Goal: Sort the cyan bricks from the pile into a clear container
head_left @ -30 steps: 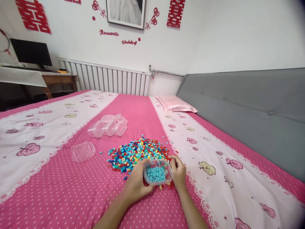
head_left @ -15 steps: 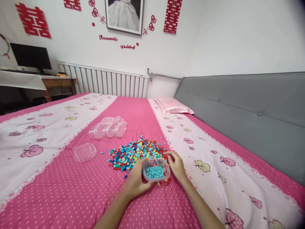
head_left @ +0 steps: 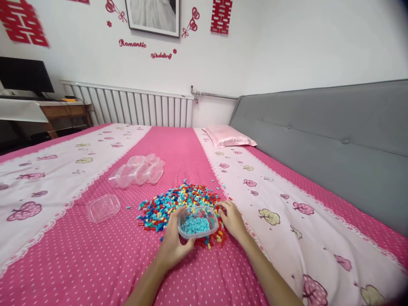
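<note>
My left hand (head_left: 174, 244) grips a clear plastic container (head_left: 214, 229) by its left side, thumb at the near edge and fingers at the far corner. The container is tilted toward me, and light-blue toy bricks (head_left: 195, 225) lie inside it. Behind and around it spreads a pile of small mixed toy bricks (head_left: 174, 196) in red, blue, yellow and light blue. At the pile's right edge, just beside the container, is my right hand (head_left: 232, 219). Its fingers are bent close together among the bricks; whatever is between the tips is too small to make out.
On the pink dotted bedspread (head_left: 134, 255), a clear lid (head_left: 103, 208) lies to the left. Several clear containers (head_left: 138, 170) are grouped behind it. A pink pillow (head_left: 228, 136) rests by the grey headboard (head_left: 318, 123). A few stray bricks lie around the pile.
The view has shifted slightly to the right. My left hand has carried the container a little left over the pile. My right hand stays at the pile's right edge, its fingers lower among the bricks.
</note>
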A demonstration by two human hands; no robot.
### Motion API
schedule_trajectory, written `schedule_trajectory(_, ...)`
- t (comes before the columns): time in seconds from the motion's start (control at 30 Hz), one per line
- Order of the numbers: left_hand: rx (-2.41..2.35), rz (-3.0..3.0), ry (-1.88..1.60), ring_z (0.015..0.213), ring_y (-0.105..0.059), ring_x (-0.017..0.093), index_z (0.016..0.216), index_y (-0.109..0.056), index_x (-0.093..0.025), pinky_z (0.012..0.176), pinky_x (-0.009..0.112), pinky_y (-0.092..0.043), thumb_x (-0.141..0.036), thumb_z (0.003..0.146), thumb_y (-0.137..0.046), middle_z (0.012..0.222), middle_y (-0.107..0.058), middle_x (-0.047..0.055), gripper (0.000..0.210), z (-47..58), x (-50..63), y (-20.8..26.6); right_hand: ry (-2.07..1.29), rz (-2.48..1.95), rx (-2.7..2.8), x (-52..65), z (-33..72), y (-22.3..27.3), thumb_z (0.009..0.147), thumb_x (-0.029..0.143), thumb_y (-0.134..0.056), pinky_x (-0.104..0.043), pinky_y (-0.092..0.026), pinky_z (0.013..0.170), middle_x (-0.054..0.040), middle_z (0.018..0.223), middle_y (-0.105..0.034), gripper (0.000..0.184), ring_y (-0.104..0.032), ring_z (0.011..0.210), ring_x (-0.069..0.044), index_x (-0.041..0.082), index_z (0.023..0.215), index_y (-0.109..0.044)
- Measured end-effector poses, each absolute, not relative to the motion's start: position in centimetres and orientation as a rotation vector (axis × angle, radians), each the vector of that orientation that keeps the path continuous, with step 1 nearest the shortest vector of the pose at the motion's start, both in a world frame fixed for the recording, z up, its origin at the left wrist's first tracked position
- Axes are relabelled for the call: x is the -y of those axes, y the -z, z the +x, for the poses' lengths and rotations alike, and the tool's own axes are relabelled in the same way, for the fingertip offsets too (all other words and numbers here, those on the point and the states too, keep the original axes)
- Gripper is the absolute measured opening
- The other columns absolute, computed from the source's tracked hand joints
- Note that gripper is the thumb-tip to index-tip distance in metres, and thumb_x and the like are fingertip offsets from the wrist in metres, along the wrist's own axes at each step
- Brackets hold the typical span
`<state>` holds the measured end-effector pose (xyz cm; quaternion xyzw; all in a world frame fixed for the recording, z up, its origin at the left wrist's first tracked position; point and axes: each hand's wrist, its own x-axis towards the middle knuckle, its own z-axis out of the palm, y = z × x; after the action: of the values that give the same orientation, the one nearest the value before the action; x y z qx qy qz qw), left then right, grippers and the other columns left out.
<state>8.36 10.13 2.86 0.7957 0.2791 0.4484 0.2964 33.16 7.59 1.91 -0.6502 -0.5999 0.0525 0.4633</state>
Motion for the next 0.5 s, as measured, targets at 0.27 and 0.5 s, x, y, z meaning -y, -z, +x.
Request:
schedule_trajectory(0.27, -0.755, 2.192, -1.186, 0.12, -0.059, 0.033, 0.139, -0.036, -0.024, 0.103, 0.051, -0.048, -0.016, 0.073, -0.066, 0.13, -0.056, 0.013, 0.073, 8.6, -9.8, -3.1, -0.041, -1.645, 1.429, -8.3, 32.5, -0.5, 0.09, 0.025, -0.05, -0.05, -0.043, 0.104, -0.0114, 0.115, -0.063, 0.031, -0.055, 0.112, -0.029, 0.022, 0.112, -0.071)
schedule_trajectory(0.5, -0.905, 2.013, -1.322, 0.12, -0.06, 0.031, 0.141, -0.035, -0.022, 0.103, 0.05, -0.047, -0.022, 0.079, -0.065, 0.126, -0.059, 0.013, 0.069, 8.5, -10.5, -3.1, 0.037, -1.624, 1.316, -8.4, 31.6, 1.6, 0.099, 0.036, -0.039, -0.052, -0.04, 0.109, -0.0127, 0.129, -0.058, 0.038, -0.05, 0.126, -0.027, 0.021, 0.124, -0.064)
